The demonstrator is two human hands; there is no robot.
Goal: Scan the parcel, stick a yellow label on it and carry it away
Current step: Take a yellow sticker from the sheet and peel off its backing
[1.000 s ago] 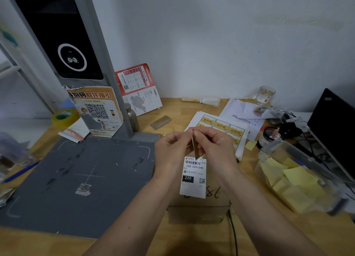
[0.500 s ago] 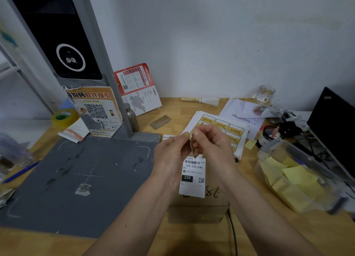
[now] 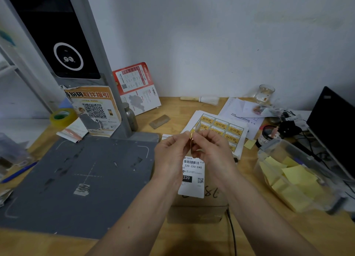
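Observation:
A brown cardboard parcel (image 3: 203, 204) lies on the wooden desk under my forearms, with a white barcode slip (image 3: 192, 177) on its top. Above it my left hand (image 3: 170, 156) and my right hand (image 3: 211, 150) meet fingertip to fingertip. They pinch a small yellow label (image 3: 191, 135) and its white backing strip (image 3: 197, 128), which sticks up edge-on between them. A sheet of yellow labels (image 3: 222, 130) lies on the desk just behind my hands.
The grey scanner mat (image 3: 76, 179) with its pole and black screen (image 3: 63, 44) fills the left. A clear box of yellow notes (image 3: 295, 180) stands at the right, beside a black laptop (image 3: 334, 129). Papers, a jar, a glass and a tape roll (image 3: 61, 116) crowd the back.
My hands have lifted slightly and the fingertips have worked apart a little; the white backing strip now pokes up above them. The parcel has not moved.

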